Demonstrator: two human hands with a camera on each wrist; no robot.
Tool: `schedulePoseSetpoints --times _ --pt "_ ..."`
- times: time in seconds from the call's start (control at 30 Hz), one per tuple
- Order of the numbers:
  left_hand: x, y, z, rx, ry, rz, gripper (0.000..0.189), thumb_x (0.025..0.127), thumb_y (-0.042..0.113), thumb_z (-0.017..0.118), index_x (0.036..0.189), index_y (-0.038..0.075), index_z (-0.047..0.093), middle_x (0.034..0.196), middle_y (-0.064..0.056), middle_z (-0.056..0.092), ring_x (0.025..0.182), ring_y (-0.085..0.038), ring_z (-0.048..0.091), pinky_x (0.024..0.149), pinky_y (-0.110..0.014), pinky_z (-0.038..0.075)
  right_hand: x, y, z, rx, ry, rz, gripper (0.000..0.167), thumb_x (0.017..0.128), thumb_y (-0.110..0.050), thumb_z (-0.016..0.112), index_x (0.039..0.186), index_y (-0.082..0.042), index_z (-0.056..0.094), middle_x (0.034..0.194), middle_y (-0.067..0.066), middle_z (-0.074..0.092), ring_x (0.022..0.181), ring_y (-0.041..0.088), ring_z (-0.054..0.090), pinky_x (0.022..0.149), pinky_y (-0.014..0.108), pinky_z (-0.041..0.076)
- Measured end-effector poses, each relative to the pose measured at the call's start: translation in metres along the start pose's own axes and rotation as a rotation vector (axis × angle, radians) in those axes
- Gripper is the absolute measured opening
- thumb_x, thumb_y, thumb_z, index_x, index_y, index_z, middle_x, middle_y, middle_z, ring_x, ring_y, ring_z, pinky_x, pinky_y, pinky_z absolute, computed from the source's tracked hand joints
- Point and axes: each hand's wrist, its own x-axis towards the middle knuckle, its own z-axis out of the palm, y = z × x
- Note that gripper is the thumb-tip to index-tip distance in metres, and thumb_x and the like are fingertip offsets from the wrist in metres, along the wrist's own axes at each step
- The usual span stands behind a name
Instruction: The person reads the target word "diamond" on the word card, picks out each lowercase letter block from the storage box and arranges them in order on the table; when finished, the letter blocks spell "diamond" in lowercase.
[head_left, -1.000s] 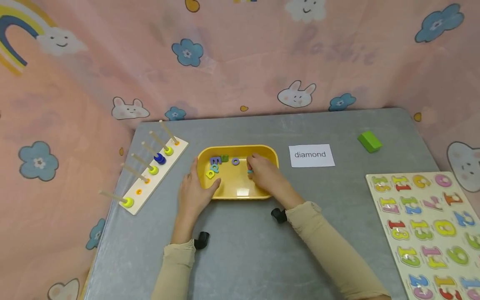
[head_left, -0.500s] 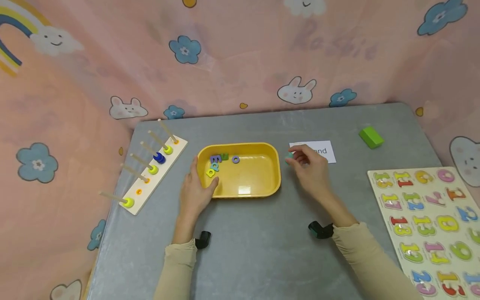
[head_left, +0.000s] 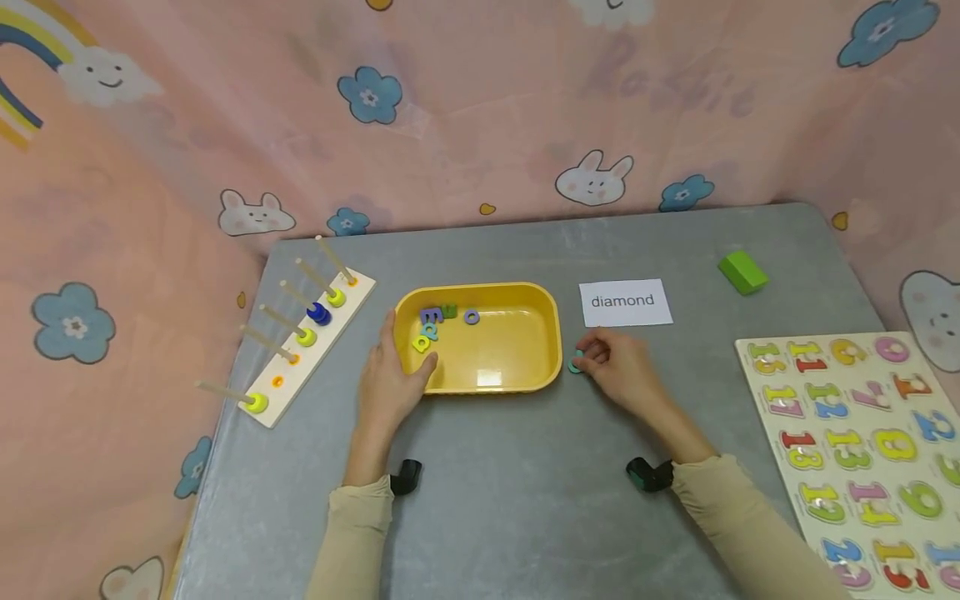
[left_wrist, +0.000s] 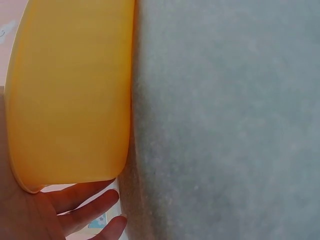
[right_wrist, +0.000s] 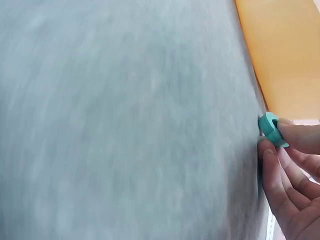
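My left hand (head_left: pixel 388 390) holds the left end of a yellow tray (head_left: pixel 517 385), thumb over the rim and fingers along the outer wall. Inside the tray, towards its left, lie several small letters, among them a purple m (head_left: pixel 431 316), a purple ring-shaped o (head_left: pixel 471 317) and a yellow letter (head_left: pixel 422 343). Just right of the tray, my right hand (head_left: pixel 621 373) pinches a teal letter (right_wrist: pixel 271 129) between thumb and fingers, low at the tabletop. Which letter it is cannot be made out. Above that hand lies a white card (head_left: pixel 628 302) printed "diamond".
A wooden peg board (head_left: pixel 281 392) with yellow and blue rings stands at the left. On the right lie a green block (head_left: pixel 743 272) and a number puzzle board (head_left: pixel 855 467). The grey table (head_left: pixel 510 492) meets a pink patterned cloth (head_left: pixel 465 125) at the back.
My right hand has lifted the teal letter out of the tray, carried it right across the card, then down beside the tray's right end. The left hand stays on the tray.
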Motion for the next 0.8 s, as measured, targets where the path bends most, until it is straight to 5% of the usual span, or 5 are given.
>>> schedulePoseSetpoints --times 0.57,0.8 --pt "0.001 -0.001 -0.001 0.003 0.004 0.0 0.101 0.094 0.05 0.071 0.172 0.023 0.013 0.145 -0.03 0.056 0.13 -0.048 0.058 0.108 -0.063 0.047 0.006 -0.009 0.006 -0.15 0.048 0.058 0.027 0.088 -0.008 0.085 0.108 -0.001 0.068 0.101 0.016 0.063 0.087 0.029 0.057 0.075 0.037 0.043" --pt "0.001 0.0 -0.001 0.003 -0.004 -0.003 0.101 0.094 0.048 0.072 0.172 0.021 0.013 0.147 -0.03 0.056 0.132 -0.048 0.057 0.109 -0.063 0.046 0.01 -0.039 0.007 -0.141 0.189 -0.017 0.016 0.095 -0.003 0.069 0.111 0.0 0.068 0.109 0.018 0.065 0.098 0.034 0.06 0.083 0.047 0.052"
